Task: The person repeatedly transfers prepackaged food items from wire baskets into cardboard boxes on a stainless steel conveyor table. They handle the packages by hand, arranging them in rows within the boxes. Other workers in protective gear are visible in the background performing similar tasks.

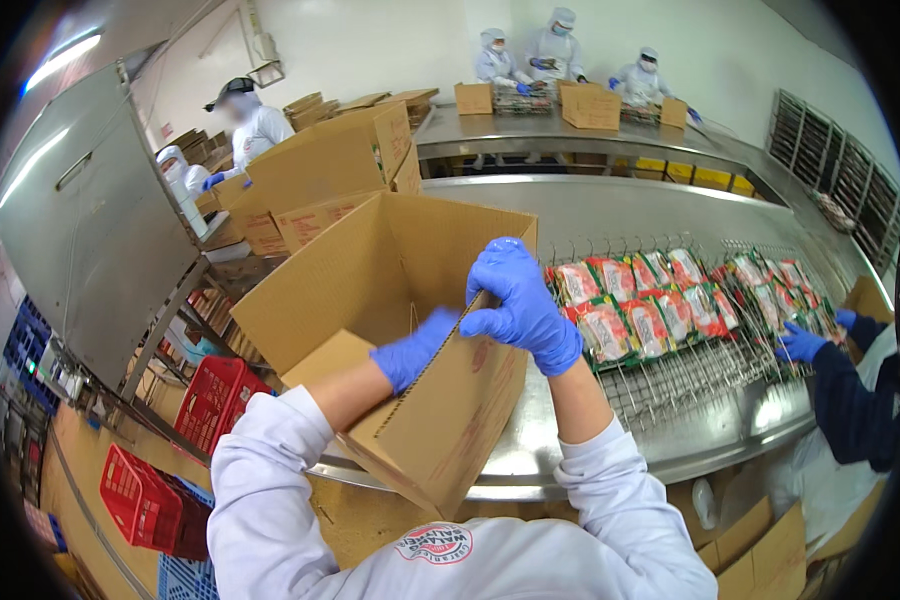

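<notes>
A large open cardboard box stands tilted in front of me at the edge of the steel table. My right hand, in a blue glove, is closed on the top edge of its near right wall, thumb outside. At the opening my left hand, also gloved in blue, reaches in behind that same wall. Motion blurs this hand, and the wall's edge hides part of its fingers. Right of the box, wire racks carry rows of red, white and green plastic packs.
More cardboard boxes stand beyond mine. Red crates are low on the left, beside a metal machine panel. At the right, a co-worker's gloved hand touches the second rack. Several people work at the far steel table.
</notes>
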`<state>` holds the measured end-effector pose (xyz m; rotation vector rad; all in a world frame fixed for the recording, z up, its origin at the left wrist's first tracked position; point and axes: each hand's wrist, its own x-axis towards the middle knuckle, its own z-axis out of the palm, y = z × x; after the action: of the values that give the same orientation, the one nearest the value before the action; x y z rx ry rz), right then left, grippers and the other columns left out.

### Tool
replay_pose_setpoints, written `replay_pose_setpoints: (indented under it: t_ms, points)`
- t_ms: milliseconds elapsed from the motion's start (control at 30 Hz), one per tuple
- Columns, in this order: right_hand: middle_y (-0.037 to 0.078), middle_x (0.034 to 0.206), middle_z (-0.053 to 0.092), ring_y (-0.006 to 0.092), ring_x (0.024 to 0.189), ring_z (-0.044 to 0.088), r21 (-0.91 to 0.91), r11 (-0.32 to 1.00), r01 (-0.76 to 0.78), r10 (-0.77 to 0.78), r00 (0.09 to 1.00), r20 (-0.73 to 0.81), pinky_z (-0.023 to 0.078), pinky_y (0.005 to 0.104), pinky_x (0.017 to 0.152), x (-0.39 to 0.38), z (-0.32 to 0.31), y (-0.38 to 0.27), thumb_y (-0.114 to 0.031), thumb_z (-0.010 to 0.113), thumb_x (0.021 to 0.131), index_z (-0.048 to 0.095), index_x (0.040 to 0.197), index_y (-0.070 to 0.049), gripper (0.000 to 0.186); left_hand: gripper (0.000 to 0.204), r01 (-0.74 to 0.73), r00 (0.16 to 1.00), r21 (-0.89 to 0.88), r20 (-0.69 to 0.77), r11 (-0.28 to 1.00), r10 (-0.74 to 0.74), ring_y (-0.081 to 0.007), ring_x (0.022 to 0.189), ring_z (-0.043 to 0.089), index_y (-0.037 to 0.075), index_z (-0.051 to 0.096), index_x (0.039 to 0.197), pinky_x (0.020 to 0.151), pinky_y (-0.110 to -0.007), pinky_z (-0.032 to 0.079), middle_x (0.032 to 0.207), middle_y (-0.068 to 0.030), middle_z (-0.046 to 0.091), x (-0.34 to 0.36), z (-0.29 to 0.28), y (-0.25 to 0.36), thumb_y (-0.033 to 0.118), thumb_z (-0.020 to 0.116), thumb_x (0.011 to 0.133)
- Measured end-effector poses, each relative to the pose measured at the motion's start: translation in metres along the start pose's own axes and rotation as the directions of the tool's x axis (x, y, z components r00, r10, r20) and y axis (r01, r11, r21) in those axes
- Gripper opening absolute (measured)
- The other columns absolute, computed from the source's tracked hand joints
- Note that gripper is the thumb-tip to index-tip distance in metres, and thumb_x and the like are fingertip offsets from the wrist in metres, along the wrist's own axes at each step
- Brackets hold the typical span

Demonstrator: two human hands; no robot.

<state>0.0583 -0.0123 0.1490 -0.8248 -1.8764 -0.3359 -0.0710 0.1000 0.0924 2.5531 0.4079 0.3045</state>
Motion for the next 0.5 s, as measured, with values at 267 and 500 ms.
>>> replay_pose_setpoints:
  t_ms: [267,500]
  points:
    - [0.006,0.057,0.041,0.0248,0.058,0.042,-0.013,1.000,-0.010,0.009,0.999,-0.050,0.033,0.0337,0.066,-0.006,-0.003,-0.008,-0.061,0.061,0.062,0.047,0.058,-0.008,0.055,0.037,0.298,0.910,0.493,-0.406,0.818,-0.087,-0.0324,0.092,0.058,0.012,0.063,0.101,0.086,-0.038,0.043,0.090,-0.0192,0.061,0.023,-0.082,0.041,0.010,0.051,0.066]
    - [0.008,0.057,0.049,0.0277,0.061,0.049,0.053,0.998,-0.042,0.037,0.996,0.084,0.035,0.0358,0.059,0.015,0.018,0.003,-0.057,0.065,0.060,0.051,0.056,-0.009,0.051,0.028,0.044,0.792,-0.043,-0.608,0.998,-0.061,-0.0223,0.077,0.060,0.010,0.063,0.102,0.071,-0.031,0.046,0.095,-0.0144,0.063,-0.044,-0.020,-0.002,0.026,0.054,0.081]
